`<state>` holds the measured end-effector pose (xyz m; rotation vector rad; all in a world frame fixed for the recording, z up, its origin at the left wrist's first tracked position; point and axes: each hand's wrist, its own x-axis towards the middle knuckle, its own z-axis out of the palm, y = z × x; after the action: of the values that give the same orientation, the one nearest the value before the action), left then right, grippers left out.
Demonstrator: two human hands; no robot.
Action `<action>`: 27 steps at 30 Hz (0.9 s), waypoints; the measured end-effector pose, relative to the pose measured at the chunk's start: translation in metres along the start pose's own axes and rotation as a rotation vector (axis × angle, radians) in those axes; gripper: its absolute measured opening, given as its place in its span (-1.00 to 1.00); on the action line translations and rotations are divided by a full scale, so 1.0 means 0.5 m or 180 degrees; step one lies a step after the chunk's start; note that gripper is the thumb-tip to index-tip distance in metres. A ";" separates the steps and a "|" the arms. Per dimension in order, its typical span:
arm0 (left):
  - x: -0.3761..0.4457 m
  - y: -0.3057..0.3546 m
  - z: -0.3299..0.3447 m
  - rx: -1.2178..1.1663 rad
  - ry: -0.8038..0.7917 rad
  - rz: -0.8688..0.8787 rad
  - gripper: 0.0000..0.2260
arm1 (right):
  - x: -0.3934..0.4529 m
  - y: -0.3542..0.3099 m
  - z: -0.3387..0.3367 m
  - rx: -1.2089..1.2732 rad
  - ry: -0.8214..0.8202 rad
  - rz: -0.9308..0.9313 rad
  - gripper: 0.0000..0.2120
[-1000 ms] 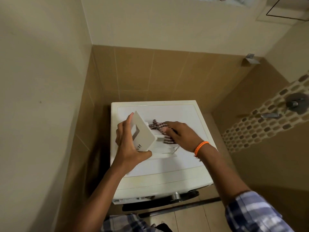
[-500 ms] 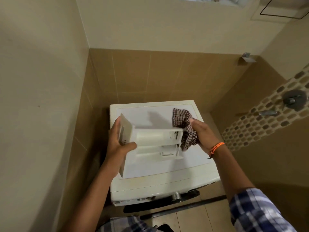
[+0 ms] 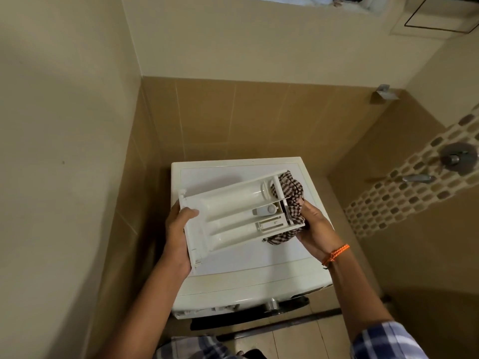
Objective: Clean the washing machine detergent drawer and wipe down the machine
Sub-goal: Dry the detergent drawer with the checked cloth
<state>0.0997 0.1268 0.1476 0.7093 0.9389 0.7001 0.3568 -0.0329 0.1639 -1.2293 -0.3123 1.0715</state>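
- Since half a second ago, detergent drawer (image 3: 233,216) turned compartments-up, held above washing machine (image 3: 248,278).
- Left hand (image 3: 178,229) grips its front panel.
- Right hand (image 3: 315,229) clutches checked cloth (image 3: 291,200) (bunched) against its rear end.

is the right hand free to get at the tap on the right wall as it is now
Probably not: the right hand grips the checked cloth against the drawer, and the tap sits well off to its right.

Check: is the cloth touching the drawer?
Touching. The head view shows the cloth pressed against the drawer's far end, wrapping over its edge, with the right hand holding it there.
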 end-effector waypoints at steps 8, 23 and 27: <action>0.004 0.006 -0.002 -0.0813 0.0263 -0.0254 -0.68 | -0.002 0.035 -0.011 0.1457 0.0791 -0.0161 -0.54; -0.001 -0.077 0.035 0.2848 0.0648 0.1766 -0.30 | -0.019 0.115 0.141 -0.0521 0.1493 -0.0596 -0.71; -0.032 -0.081 0.092 0.3118 -0.0438 0.2254 -0.46 | -0.030 0.104 0.164 -0.1544 0.1427 -0.1070 -0.61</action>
<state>0.1426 0.0802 0.1418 1.9944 0.8721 0.7631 0.2656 0.0022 0.1536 -1.7349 -0.4257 0.4172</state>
